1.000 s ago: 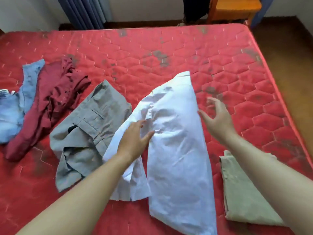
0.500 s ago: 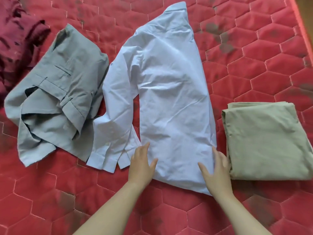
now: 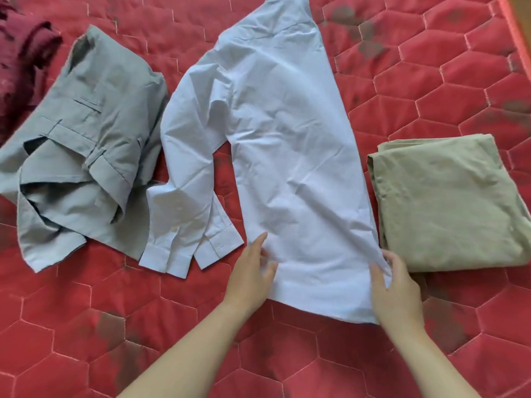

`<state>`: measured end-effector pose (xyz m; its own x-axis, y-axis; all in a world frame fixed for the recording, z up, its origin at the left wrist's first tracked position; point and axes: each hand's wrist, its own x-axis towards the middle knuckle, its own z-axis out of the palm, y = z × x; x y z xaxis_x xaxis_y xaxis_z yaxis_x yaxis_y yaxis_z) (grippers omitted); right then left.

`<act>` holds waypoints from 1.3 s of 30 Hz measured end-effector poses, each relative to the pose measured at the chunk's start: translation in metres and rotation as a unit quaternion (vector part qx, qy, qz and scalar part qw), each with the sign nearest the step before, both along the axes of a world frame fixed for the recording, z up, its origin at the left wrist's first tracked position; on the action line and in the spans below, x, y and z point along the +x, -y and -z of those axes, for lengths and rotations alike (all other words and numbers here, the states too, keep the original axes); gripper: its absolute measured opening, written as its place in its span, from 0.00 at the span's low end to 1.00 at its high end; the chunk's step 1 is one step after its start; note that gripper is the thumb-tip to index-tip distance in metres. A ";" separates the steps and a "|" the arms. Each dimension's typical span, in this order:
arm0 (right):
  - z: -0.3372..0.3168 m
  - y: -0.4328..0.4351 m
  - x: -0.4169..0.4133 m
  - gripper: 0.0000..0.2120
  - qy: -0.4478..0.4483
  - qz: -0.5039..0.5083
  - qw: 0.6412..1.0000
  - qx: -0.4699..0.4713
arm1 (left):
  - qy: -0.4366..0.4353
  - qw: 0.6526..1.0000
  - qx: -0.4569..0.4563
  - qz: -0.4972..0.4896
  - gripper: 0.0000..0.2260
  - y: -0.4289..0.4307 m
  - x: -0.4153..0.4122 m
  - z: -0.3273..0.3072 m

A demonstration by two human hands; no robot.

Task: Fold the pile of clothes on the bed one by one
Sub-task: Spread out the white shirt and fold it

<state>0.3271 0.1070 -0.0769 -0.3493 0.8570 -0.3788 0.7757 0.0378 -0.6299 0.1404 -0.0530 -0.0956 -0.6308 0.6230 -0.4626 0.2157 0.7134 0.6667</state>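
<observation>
A pale blue long-sleeved shirt (image 3: pixel 287 145) lies lengthwise on the red quilted bed (image 3: pixel 86 326), folded narrow, its sleeves hanging out to the left with the cuffs near the front. My left hand (image 3: pixel 253 274) pinches the shirt's bottom hem at its left corner. My right hand (image 3: pixel 393 285) grips the hem at the right corner, fingers curled round the fabric. Crumpled grey trousers (image 3: pixel 77 145) lie unfolded to the left of the shirt. A dark red garment (image 3: pixel 20 61) is bunched at the far left edge.
A folded khaki garment (image 3: pixel 448 202) sits on the bed right of the shirt, almost touching my right hand. The mattress's right edge (image 3: pixel 517 33) and brown floor show at the top right corner. Bare mattress lies in front of my hands.
My hands went from the shirt's middle down to its bottom hem and closed on its two corners. The view tilted down and closer; the window, chair and blue garment dropped out of sight.
</observation>
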 end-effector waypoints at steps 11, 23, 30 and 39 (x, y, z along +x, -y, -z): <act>-0.004 0.050 -0.142 0.18 -0.116 -0.212 0.970 -0.009 | -0.211 0.968 -0.001 -0.134 0.16 0.038 -0.130 -0.030; 0.026 0.095 -0.283 0.23 -0.135 -0.193 0.972 -0.019 | -0.311 0.943 -0.120 -0.019 0.22 0.062 -0.258 -0.010; 0.042 0.106 -0.313 0.32 -0.095 -0.145 0.985 0.009 | -0.290 0.956 -0.029 -0.015 0.20 0.073 -0.272 0.022; 0.056 0.120 -0.327 0.31 -0.108 -0.136 0.984 0.026 | -0.305 0.952 0.001 0.003 0.19 0.079 -0.300 0.044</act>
<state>-0.0003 -0.0130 -0.1326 -0.6367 0.7365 -0.2284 0.5802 0.2624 -0.7710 -0.1593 -0.1317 -0.1398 -0.7786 0.6274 -0.0103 0.5667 0.7101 0.4178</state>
